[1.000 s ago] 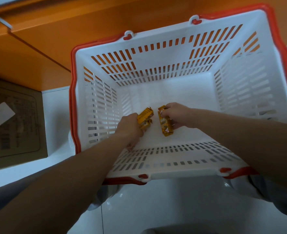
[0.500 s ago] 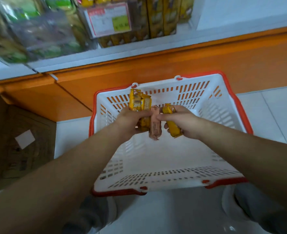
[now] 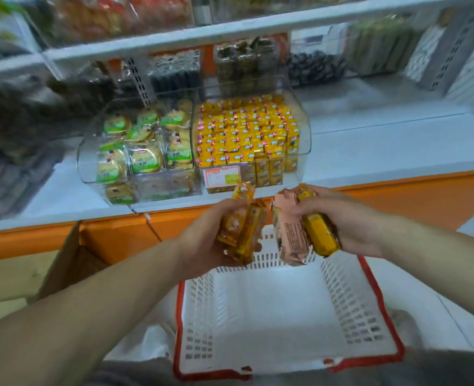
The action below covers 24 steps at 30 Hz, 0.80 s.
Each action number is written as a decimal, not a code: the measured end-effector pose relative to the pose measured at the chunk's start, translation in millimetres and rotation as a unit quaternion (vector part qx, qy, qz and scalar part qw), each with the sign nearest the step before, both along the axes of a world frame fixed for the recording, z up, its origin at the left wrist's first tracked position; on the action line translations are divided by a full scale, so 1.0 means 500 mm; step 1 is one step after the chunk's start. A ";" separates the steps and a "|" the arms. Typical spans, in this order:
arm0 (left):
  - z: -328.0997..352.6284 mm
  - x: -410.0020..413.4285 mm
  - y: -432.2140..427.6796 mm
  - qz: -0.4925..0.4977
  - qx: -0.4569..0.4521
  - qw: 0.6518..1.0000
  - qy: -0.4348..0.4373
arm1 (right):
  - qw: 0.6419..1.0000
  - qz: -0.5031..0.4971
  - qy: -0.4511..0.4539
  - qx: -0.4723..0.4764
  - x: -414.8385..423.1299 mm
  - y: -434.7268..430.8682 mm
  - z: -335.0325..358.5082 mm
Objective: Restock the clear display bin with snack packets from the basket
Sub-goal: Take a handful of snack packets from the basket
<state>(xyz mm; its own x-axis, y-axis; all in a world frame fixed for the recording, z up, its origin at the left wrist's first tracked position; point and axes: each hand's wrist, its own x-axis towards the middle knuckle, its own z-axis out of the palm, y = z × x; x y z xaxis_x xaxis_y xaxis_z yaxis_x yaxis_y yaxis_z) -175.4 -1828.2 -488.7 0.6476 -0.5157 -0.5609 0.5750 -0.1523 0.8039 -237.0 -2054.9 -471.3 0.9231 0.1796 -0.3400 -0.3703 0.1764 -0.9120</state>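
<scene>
Clear display bin (image 3: 89, 151) stands on the white shelf (image 3: 369, 151), left of centre in the upper half of the frame. Below its left end, at the lower left, a cardboard box (image 3: 63, 263) sits open against the orange shelf front (image 3: 425, 196). The bin's left compartment holds round cakes in green-labelled wrappers (image 3: 144, 160), loosely piled. Its right compartment is packed with stocked yellow packets (image 3: 247, 135) in close rows. A red-and-white price label (image 3: 222, 175) is fixed to the front wall of that compartment.

Just below the bin, at the centre of the frame, the left hand (image 3: 202, 243) is raised palm up. Its fingers curl round a bunch of yellow packets (image 3: 244, 229), one end poking up above the thumb. Just right of it, and not touching it, the right hand (image 3: 353, 227) grips two packets side by side: a pink packet (image 3: 290, 235) on the left and a yellow packet (image 3: 320, 236) on the right. The thumb lies across their tops and the fingers wrap behind. Both handfuls hang above the far edge of the basket (image 3: 266, 310), short of the bin.

The basket fills the lower centre and lower right. It is white with slotted walls and a red rim, and its pale floor faces the camera. Much of the upper shelving is blurred.
</scene>
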 end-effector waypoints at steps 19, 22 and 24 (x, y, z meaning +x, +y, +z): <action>0.064 -0.036 -0.073 -0.012 -0.030 0.991 -0.133 | 0.995 -0.102 -0.009 -0.004 -0.016 0.049 0.057; 0.068 -0.019 -0.064 -0.012 -0.045 0.991 -0.125 | 0.996 -0.087 -0.013 0.017 -0.003 0.049 0.066; 0.071 -0.009 -0.057 -0.008 -0.042 0.990 -0.134 | 0.996 -0.082 -0.016 0.018 0.009 0.052 0.073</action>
